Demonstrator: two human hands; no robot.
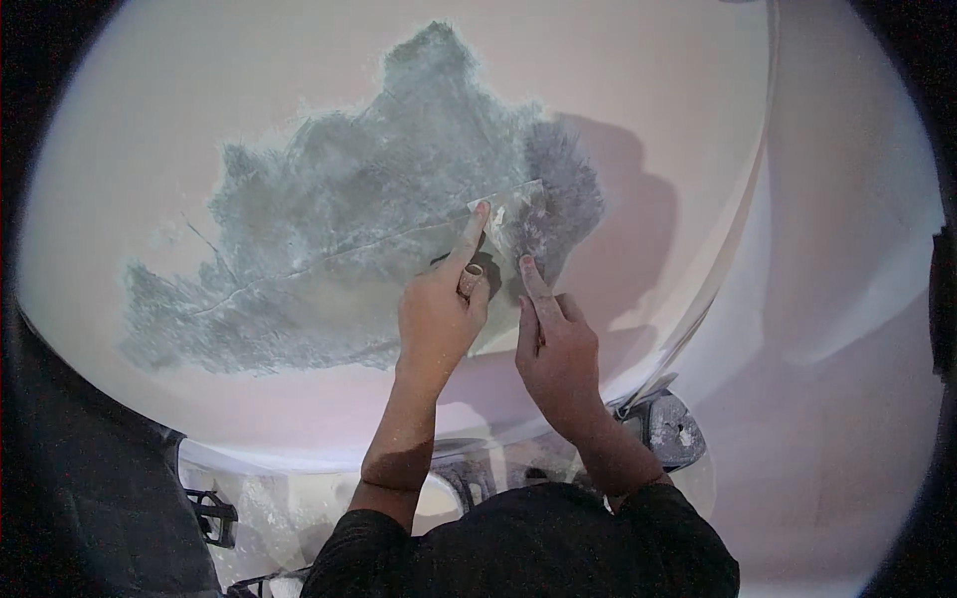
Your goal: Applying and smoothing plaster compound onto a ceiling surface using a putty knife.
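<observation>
A grey patch of smeared filler (329, 189) covers part of a pale pinkish wall-like surface (638, 80), with a thin ridge line slanting across it. Against the patch lies a putty knife (510, 217), its wide thin blade smudged with white filler. My left hand (439, 309) is closed round its handle, whose rounded end shows by the thumb, and the index finger lies along the blade. My right hand (558, 344) presses its index fingertip near the blade's right side; its other fingers are curled, and nothing is seen in them.
A filler-stained dark container (676, 431) stands low on the right, beside my right forearm. Black plastic parts (211, 516) stick out at the lower left, above a white-spattered floor (269, 508). To the right, another pale surface (837, 249) meets the pinkish one at an edge.
</observation>
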